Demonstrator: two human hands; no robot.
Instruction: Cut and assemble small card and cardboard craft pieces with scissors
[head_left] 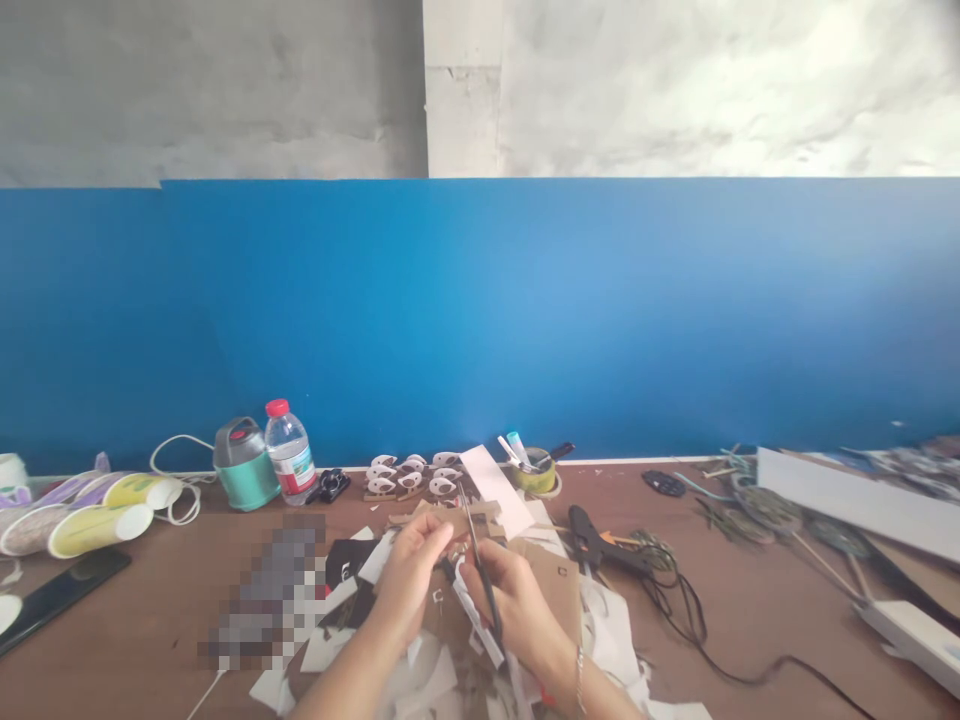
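My left hand (pixel 409 575) pinches a small strip of brown cardboard (pixel 486 512) at the middle front of the table. Close on its right, my right hand (pixel 517 600) is closed around a pair of scissors (pixel 472 530), whose blades point up and away from me beside the cardboard. The blades seem to lie against the strip; whether they are apart I cannot make out. Under both hands spreads a heap of white paper scraps (pixel 427 690) and cardboard (pixel 551 585). Behind the hands stand several small white-and-black cut-outs (pixel 412 472) on brown bases.
A glue gun (pixel 600 545) with a black cable lies to the right, below a roll of tape (pixel 534 475) holding pens. At left are a water bottle (pixel 291 455), a teal-and-grey container (pixel 246 465), paper cups (pixel 101 530) and a phone (pixel 67 598). A blue partition (pixel 480 310) stands behind.
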